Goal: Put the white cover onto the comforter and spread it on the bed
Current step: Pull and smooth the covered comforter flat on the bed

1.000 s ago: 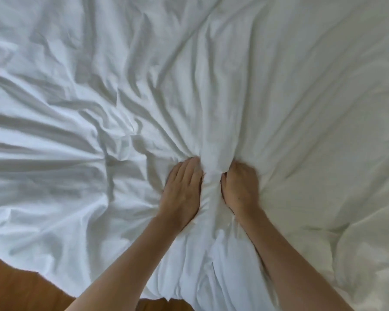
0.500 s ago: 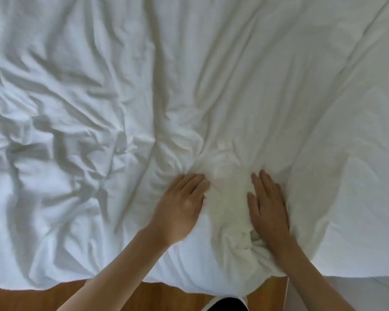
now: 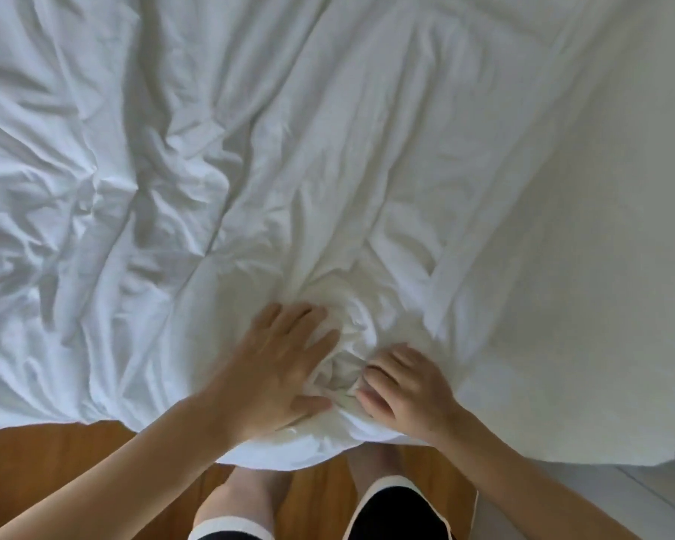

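Both hands have shifted since half a second ago: the whole spread of white cover [image 3: 250,150] now sits further left in view, bare bed [image 3: 601,228] shows along the right, and your right hand [image 3: 406,387] has gone from lying flat to curling its fingers into the cloth.

Largest first: the white cover, with what I judge is the comforter inside it, lies crumpled across the bed, running left and far from you, its near edge hanging over the wooden floor [image 3: 55,461]. Its right edge falls short of the bed's right side, so the bulk lies left and far of your grip.

Down at the near edge, a bunched knot of fabric [image 3: 347,344] sits between your two hands. Your left hand [image 3: 285,364] is spread flat, fingers straight, pressing the cover just left of the knot. Your right hand pinches folds on its right side, fingers bent.

Both hands are equally close to it. Judging from here, the knot wants pulling out rightward and toward you to cover the bare strip.
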The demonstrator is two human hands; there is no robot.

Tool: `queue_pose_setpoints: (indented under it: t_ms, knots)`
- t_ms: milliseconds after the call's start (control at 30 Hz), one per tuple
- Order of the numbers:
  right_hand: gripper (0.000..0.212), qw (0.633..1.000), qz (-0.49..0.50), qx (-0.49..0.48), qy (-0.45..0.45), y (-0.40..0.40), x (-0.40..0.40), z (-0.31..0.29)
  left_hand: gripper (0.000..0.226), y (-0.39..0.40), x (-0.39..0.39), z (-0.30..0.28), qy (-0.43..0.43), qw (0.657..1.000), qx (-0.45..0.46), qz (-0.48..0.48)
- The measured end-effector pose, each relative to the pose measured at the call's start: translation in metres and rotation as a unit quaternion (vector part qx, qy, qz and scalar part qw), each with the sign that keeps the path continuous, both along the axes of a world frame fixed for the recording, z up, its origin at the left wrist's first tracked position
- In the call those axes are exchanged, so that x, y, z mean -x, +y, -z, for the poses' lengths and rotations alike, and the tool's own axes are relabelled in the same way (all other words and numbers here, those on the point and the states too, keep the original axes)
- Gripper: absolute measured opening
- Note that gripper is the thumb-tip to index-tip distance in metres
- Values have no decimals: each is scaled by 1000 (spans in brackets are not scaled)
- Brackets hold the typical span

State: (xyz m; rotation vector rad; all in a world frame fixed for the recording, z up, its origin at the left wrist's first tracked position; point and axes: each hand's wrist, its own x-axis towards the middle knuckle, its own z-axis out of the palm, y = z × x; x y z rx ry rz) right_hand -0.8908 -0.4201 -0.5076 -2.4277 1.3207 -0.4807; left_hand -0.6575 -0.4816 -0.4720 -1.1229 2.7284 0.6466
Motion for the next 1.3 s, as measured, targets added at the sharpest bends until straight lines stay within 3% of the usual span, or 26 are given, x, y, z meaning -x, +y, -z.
queue_pose_setpoints:
  t_ms: [100, 167, 233, 333, 500, 567, 667, 767, 833, 900, 1033, 1067, 1167, 1233, 1300]
  knots:
    - [45, 992, -81, -83, 52, 1, -12, -6, 77, 2, -20, 9, -79, 983, 25, -167]
    - [57, 988, -84, -94, 91, 5, -20, -3, 59, 2, -26, 11, -122, 972, 26, -201]
    - [54, 991, -69, -69, 94, 6, -24, 1, 36, 4, -28, 11, -115, 975, 10, -191]
    - [52, 998, -30, 4, 50, 7, -21, -8, 29, -4, -29, 2, -23, 983, -36, -176]
    - [33, 990, -38, 121, 54, 42, 27, -60, 16, -4, -20, -36, 181, 947, -155, -216]
    - [21, 987, -61, 121, 85, 58, 55, -71, 11, 6, -3, -37, 189, 956, -128, -185]
    - [30, 985, -36, 97, 140, 74, 82, -58, 10, 23, 23, -17, 143, 974, -50, -169]
    - [35, 982, -13, 74, 171, 86, 91, -34, 26, 53, 50, -11, 164, 965, 30, -204]
    - [39, 985, -41, 64, 154, 82, 98, -29, 19, 80, 67, -17, 245, 958, 81, -127]
    - [41, 989, -75, 67, 106, 73, 98, -35, 16, 100, 78, -18, 267, 960, 76, -26]
    - [26, 983, -162, 85, -3, 66, 76, -40, 10, 110, 95, -7, 171, 985, 24, 3]
    - [25, 979, -188, 81, -4, 65, 73, -39, 21, 110, 96, -7, 149, 989, 14, -7]
    - [41, 973, -208, 64, 73, 61, 84, -33, 65, 101, 89, -14, 88, 996, -12, -2]
    - [52, 972, -180, 40, 145, 58, 97, -27, 74, 98, 85, -20, 33, 999, -7, 14]
    - [49, 970, -164, 5, 179, 55, 98, -25, 75, 96, 88, -24, -21, 999, -10, 32]
